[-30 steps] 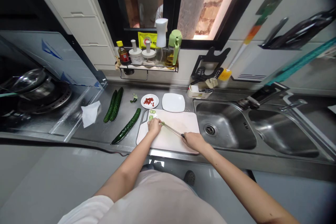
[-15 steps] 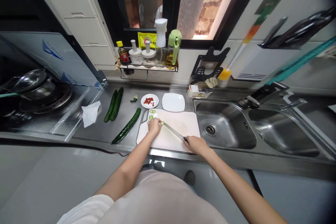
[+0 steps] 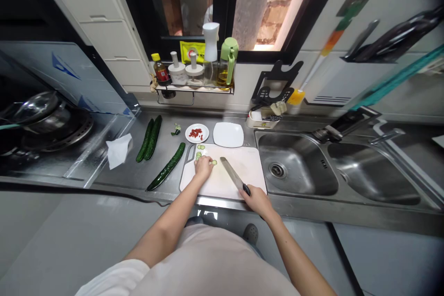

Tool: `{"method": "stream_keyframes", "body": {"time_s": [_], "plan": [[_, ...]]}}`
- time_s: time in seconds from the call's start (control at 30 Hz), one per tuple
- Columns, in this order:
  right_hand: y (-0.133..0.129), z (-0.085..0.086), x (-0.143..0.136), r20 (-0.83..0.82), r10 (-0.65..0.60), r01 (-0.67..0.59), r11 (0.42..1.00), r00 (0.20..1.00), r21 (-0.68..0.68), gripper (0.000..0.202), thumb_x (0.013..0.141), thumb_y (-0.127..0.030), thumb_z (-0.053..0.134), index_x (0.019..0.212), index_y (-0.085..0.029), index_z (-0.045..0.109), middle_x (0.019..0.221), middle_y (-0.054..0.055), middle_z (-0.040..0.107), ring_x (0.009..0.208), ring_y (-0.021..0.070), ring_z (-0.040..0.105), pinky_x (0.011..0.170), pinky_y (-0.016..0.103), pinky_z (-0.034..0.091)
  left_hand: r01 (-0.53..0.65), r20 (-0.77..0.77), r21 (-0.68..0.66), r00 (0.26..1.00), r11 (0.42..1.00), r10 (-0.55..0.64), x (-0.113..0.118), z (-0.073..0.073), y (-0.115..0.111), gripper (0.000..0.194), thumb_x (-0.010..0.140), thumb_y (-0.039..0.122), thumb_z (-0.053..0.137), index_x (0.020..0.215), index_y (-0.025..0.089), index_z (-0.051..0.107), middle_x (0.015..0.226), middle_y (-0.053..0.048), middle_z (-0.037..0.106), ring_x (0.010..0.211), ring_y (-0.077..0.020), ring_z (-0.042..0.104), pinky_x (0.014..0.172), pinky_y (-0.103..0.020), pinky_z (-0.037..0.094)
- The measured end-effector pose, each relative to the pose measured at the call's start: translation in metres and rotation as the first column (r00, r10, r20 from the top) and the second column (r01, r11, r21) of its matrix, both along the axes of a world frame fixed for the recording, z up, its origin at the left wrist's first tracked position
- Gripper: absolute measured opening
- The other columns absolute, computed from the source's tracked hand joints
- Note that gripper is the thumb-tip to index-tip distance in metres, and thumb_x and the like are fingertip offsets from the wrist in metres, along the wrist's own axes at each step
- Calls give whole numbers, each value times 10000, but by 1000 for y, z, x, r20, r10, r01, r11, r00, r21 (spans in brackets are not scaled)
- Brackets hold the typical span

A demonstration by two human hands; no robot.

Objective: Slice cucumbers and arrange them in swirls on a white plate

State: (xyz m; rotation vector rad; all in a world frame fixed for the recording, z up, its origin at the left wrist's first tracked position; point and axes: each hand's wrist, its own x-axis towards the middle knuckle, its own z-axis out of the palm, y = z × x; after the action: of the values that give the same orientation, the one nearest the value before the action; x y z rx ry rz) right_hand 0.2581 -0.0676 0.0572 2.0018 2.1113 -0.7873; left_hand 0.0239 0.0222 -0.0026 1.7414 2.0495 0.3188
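Note:
My left hand (image 3: 203, 168) rests on the white cutting board (image 3: 222, 185) with its fingers curled over a piece of cucumber (image 3: 214, 162), whose pale cut end shows beside the fingertips. A few cucumber slices (image 3: 199, 154) lie on the board just beyond that hand. In my right hand (image 3: 255, 199) is the black handle of a kitchen knife (image 3: 231, 172). Its blade points away and to the left over the board, a small gap from the cucumber piece. How much cucumber lies under the left hand is hidden.
Left of the board lie a whole cucumber (image 3: 166, 167) and two more cucumbers (image 3: 149, 138). Behind it sit a plate of red pieces (image 3: 188, 133) and a white square plate (image 3: 228, 134). A steel sink (image 3: 298, 166) borders its right side. Seasoning bottles stand on a rack (image 3: 194, 89).
The knife has moved away from the cucumber piece, to the right and nearer to me, and its blade has turned. My left hand has stayed almost in place.

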Motion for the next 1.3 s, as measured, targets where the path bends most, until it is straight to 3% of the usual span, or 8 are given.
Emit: {"method": "stream_keyframes", "body": {"time_s": [0.17,0.37,0.77,0.9,1.07,1.3], "plan": [[-1,-7,-11,13,-159,158,986,987,61,317,920,-393,416,1011,-189,642,923,91,708,850,197,636,614,246,290,7,8,2,1000,1000,-7,1,2,-3,217,870,290,549,1038,235,675,1103,-79,652,1080,-245,521,937,-377,350],[4,-14,-13,-12,-207,208,973,978,97,347,943,-418,378,1011,-197,637,911,87,713,841,195,637,619,252,285,46,-21,33,999,998,-45,3,6,-10,311,898,295,484,1169,274,634,1138,-97,626,1093,-266,504,954,-404,321],[8,-23,-16,-50,-225,229,968,973,107,371,947,-446,344,1000,-213,628,888,74,706,827,188,631,608,250,284,6,-8,51,1000,999,-5,7,12,-9,155,874,229,521,999,224,614,1056,-75,656,1044,-236,539,921,-378,324],[8,-24,-16,-30,-211,213,971,977,107,381,950,-450,336,1015,-214,627,896,75,705,828,188,632,609,250,284,13,56,90,998,996,-18,9,14,-20,88,864,186,528,910,221,595,960,-43,686,1003,-212,579,905,-355,327],[8,-24,-17,3,-184,183,978,983,100,384,955,-445,335,1030,-214,633,914,82,705,834,191,634,622,254,291,24,138,48,990,999,-30,6,12,-41,65,837,192,555,854,229,605,886,-7,701,935,-193,615,878,-336,341],[8,-23,-16,-10,-204,204,975,979,92,400,958,-445,325,1042,-208,636,940,87,706,864,192,638,638,251,314,-43,231,-6,972,999,43,-12,14,-62,45,803,253,612,839,236,633,813,27,707,817,-151,634,855,-293,375]]}}
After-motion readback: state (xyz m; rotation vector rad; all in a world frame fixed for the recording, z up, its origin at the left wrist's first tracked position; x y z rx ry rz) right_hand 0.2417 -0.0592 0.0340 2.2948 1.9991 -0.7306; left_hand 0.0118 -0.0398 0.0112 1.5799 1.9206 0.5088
